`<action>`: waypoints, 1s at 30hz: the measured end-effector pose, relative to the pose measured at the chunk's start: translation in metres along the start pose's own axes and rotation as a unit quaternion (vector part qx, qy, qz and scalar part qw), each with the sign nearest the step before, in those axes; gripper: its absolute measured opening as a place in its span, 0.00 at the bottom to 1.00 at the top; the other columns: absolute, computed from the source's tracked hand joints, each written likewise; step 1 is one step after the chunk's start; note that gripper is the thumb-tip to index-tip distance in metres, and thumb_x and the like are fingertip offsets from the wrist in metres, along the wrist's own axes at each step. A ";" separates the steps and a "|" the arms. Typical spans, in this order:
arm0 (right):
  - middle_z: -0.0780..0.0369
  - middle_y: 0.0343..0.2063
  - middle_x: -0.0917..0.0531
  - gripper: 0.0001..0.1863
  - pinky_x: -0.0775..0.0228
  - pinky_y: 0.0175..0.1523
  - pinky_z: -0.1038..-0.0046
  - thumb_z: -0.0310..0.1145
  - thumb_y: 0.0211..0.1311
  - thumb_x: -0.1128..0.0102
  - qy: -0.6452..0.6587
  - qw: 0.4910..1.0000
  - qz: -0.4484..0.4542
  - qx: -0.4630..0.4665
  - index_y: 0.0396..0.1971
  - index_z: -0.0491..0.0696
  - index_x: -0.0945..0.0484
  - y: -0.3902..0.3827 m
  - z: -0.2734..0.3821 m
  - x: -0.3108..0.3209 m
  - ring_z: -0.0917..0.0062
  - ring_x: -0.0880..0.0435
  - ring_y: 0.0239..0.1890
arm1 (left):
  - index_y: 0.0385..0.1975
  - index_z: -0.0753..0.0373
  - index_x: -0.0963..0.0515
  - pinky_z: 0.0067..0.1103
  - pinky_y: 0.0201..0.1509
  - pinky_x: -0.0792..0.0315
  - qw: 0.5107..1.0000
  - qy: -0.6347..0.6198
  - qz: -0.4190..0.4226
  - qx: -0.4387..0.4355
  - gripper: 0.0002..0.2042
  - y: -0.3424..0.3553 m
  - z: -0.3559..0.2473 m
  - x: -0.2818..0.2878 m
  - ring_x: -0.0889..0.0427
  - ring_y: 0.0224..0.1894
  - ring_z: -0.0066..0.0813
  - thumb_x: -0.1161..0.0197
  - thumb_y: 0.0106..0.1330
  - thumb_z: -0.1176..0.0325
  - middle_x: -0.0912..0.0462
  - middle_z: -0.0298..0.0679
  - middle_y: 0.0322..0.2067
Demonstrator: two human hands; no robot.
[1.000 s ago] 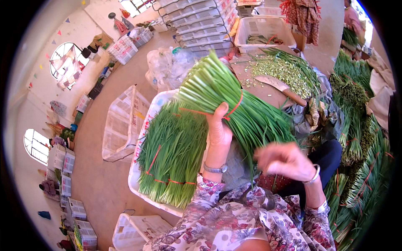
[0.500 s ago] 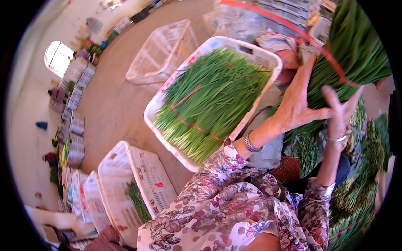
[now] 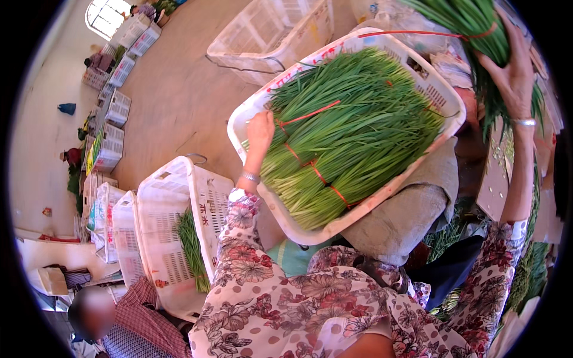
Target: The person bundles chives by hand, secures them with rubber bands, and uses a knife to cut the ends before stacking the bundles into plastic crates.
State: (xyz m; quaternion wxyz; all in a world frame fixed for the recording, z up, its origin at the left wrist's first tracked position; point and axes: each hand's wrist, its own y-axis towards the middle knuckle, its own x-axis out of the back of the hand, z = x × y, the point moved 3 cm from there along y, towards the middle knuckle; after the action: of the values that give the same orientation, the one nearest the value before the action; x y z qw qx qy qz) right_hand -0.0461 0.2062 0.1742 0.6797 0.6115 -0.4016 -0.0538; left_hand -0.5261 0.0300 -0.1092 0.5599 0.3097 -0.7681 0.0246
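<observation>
A white plastic crate (image 3: 286, 224) stands before me, filled with tied bunches of garlic chives (image 3: 358, 131), pale ends toward me, red ties around them. My left hand (image 3: 260, 132) is closed at the crate's left side, beside the bunches' edge. Its fingertips are partly hidden, so whether it grips leaves or the rim I cannot tell. At the upper right my right hand (image 3: 514, 77) is wrapped around another bunch of garlic chives (image 3: 471, 27), raised beyond the crate's far right corner. A red tie (image 3: 412, 33) circles that bunch and its long end trails left over the crate's rim.
An empty white crate (image 3: 268, 45) stands behind the full one. At left another crate (image 3: 161, 221) holds a few greens (image 3: 192, 250); a person (image 3: 143, 316) sits near it. Grey cloth (image 3: 412, 203) lies by my knees. Loose greens (image 3: 531, 274) lie at right.
My left hand has left the bunch at right and moved to the crate's left side. My right hand now holds the bunch alone, farther up. The view has shifted, bringing a person in at lower left.
</observation>
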 end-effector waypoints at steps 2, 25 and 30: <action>0.52 0.45 0.27 0.42 0.34 0.55 0.63 0.33 0.30 0.34 -0.048 0.998 0.032 -0.034 0.56 0.44 0.31 0.014 0.041 -0.027 0.55 0.27 0.50 | 0.26 0.67 0.19 0.42 0.40 0.25 0.999 0.029 0.020 0.028 0.21 0.000 -0.001 -0.021 0.18 0.33 0.55 0.52 0.69 0.57 0.17 0.53 0.29; 0.54 0.57 0.28 0.48 0.38 0.62 0.58 0.42 0.30 0.26 0.302 0.738 0.562 0.220 0.62 0.69 0.34 -0.066 0.283 -0.420 0.59 0.28 0.58 | 0.30 0.64 0.18 0.35 0.39 0.26 0.994 0.072 -0.057 0.064 0.12 -0.045 -0.062 -0.020 0.19 0.31 0.46 0.46 0.66 0.63 0.19 0.46 0.29; 0.54 0.56 0.27 0.48 0.39 0.63 0.56 0.43 0.29 0.27 0.329 0.696 0.609 0.191 0.62 0.67 0.33 -0.061 0.279 -0.428 0.58 0.28 0.58 | 0.41 0.66 0.20 0.35 0.46 0.26 0.999 -0.016 -0.034 0.026 0.12 -0.049 -0.061 -0.002 0.19 0.40 0.48 0.44 0.66 0.66 0.18 0.50 0.38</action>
State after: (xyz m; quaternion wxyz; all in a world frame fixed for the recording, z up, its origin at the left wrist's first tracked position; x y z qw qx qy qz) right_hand -0.4791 0.2130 -0.1044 0.5213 0.3287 -0.4388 0.6540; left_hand -0.4493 0.0147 -0.1036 0.5402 0.3507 -0.7647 0.0207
